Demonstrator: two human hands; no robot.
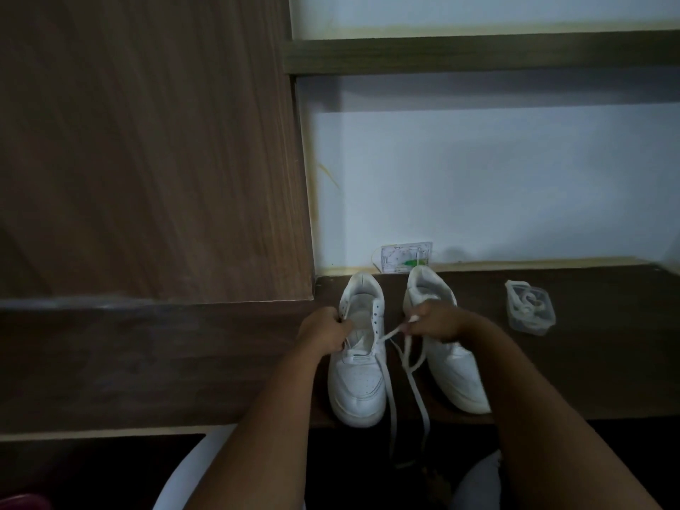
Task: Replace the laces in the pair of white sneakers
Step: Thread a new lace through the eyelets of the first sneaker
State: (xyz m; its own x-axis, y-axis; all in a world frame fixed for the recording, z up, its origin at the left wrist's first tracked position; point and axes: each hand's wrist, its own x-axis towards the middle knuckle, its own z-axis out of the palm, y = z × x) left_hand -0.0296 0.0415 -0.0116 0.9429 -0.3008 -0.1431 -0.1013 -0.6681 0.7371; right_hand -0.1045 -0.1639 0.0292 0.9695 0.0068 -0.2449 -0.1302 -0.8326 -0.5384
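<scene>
Two white sneakers stand side by side on a dark wooden desk (588, 362), toes towards me. The left sneaker (358, 380) has most of its eyelets bare, and a white lace (415, 384) runs from its lowest eyelets. My left hand (323, 331) grips the left side of that shoe's opening. My right hand (438, 322) pinches the lace beside the right sneaker (456, 366) and partly covers that shoe. Both loose ends of the lace trail over the desk's front edge.
A clear plastic box (530, 307) with a coiled white lace inside lies at the right on the desk. A small card (404, 257) leans against the white wall behind the shoes. A tall wooden panel (147, 160) rises at the left. A white chair edge (195, 469) shows below.
</scene>
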